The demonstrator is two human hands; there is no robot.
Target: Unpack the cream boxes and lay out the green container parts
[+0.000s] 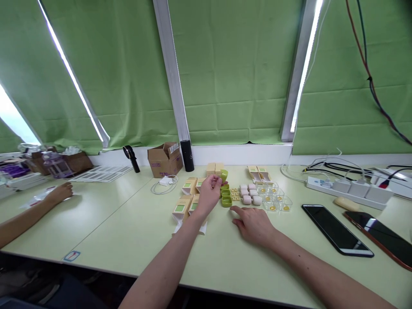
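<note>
My left hand [210, 193] pinches a small green square cup [224, 174] between thumb and fingertips, raised and tilted above the table. Below it, a column of matching green cups [226, 201] stands on the table. With its index finger stretched out, my right hand [255, 225] reaches toward the nearest cup and holds nothing. Whether that fingertip touches the cup, I cannot tell. Right of the cups lie small yellow pieces [235, 195], then pale pink rounded blocks [246, 199] and clear cups [286, 204] with yellow centres. Several tan cartons with green labels [180, 207] stand beside my left forearm.
Two phones [336, 229] and a power strip [346, 192] with cables are at the right. A cardboard box [165, 159], a black cylinder [187, 156] and a white charger [166, 180] stand at the back. Another person's hand [59, 193] rests at the left.
</note>
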